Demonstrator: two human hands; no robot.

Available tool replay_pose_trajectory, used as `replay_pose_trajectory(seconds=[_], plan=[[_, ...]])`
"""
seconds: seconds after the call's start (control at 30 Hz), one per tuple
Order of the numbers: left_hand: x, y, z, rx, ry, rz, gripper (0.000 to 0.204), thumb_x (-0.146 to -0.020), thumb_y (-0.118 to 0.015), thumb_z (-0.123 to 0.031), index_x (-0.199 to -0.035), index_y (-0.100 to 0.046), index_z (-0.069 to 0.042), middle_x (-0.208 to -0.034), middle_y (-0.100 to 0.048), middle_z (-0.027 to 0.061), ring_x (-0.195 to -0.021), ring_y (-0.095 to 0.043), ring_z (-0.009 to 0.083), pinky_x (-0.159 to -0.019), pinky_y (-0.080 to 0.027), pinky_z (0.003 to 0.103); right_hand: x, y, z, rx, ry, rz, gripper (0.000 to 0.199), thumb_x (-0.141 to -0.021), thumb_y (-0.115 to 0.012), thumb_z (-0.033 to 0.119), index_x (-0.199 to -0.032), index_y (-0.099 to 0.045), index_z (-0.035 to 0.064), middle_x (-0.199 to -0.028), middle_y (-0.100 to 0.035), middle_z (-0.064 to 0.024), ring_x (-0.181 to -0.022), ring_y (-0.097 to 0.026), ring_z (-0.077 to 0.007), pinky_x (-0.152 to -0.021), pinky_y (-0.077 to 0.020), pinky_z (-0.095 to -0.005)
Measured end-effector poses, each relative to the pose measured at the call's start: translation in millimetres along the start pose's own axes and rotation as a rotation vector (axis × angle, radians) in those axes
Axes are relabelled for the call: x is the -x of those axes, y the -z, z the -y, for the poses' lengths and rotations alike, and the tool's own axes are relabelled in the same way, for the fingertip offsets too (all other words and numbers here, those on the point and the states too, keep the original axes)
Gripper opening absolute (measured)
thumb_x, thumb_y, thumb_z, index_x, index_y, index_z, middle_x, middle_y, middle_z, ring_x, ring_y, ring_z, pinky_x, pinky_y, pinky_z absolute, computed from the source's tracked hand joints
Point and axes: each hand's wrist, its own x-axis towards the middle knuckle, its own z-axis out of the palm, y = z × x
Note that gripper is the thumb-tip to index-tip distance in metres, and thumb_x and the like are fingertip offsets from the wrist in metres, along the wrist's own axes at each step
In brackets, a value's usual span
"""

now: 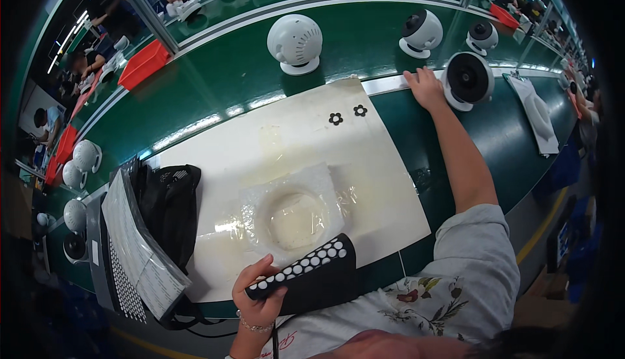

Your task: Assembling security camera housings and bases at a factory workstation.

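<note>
My left hand (263,287) is closed on a black sheet of round white pads (306,264), which curls down at the near edge of the table. My right hand (426,90) reaches out to the far right with its fingers apart. It lies on the pale metal strip (384,85), just left of a white round device with a black front (467,80) on a small stand; whether it touches the device I cannot tell. Between my arms, a foam holder with a round hollow (329,193), wrapped in clear film, is taped to a white board (384,163).
Two black flower-shaped pieces (347,114) lie on the board. Beyond it stand a white ball-shaped device (295,43) and two more devices (421,33). Plastic-wrapped sheets (140,242) and a black mesh bag (170,206) sit at the left. A clipboard (534,114) lies far right; people work opposite.
</note>
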Motion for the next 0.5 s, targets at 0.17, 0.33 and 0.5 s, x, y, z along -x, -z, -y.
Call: replay_pose_trajectory(seconds=[0.17,0.33,0.5], plan=[[-5,-3,-5,-0.057,0.03,0.018,0.044,-0.064,-0.07,-0.009,-0.104,-0.056,0.003,-0.078,-0.058,0.0089,-0.071,-0.056,0.0145,-0.066,-0.043,0.023,-43,-13,-2,-0.245,0.281,-0.088,0.039,-0.086,-0.045,0.028,-0.114,-0.047,0.0003,-0.117,-0.048,-0.0186,-0.11,-0.044,-0.0324,-0.094,-0.0336,-0.0363],[-14,-7,-5,-0.119,0.056,0.062,0.039,-0.067,-0.069,-0.018,-0.097,-0.058,0.004,-0.08,-0.058,0.0091,-0.072,-0.055,0.0146,-0.066,-0.042,0.023,-84,-34,-18,-0.003,0.045,-0.075,0.053,-0.082,-0.044,0.045,-0.124,-0.038,0.0122,-0.126,-0.042,-0.0107,-0.117,-0.038,-0.0279,-0.095,-0.025,-0.0489],[-14,-9,-7,-0.142,0.072,0.061,0.041,-0.07,-0.069,-0.029,-0.09,-0.06,0.005,-0.079,-0.058,0.0088,-0.071,-0.054,0.0151,-0.065,-0.041,0.024,-75,-19,-13,0.14,0.047,-0.321,0.036,-0.082,-0.05,0.035,-0.113,-0.049,0.0165,-0.112,-0.051,-0.0072,-0.108,-0.046,-0.0253,-0.092,-0.0288,-0.0444]])
